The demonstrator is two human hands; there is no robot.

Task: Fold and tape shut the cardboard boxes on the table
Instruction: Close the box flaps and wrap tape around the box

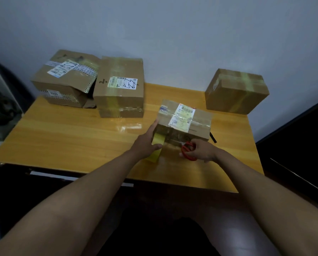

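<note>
A small cardboard box (197, 124) with a white shipping label sits in the middle of the wooden table (71, 137), clear tape across its top and near side. My left hand (147, 142) grips a yellowish tape roll (157, 146) at the box's near left corner, its forefinger stretched along the left edge. My right hand (203, 151) holds red-handled scissors (187, 149) against the box's near face, the blades pointing left towards the tape.
Two stacked boxes (65, 78) with torn flaps stand at the back left, a taped box (120, 87) beside them. Another taped box (236, 91) sits at the back right against the wall. A thin black object (213, 137) lies right of the small box.
</note>
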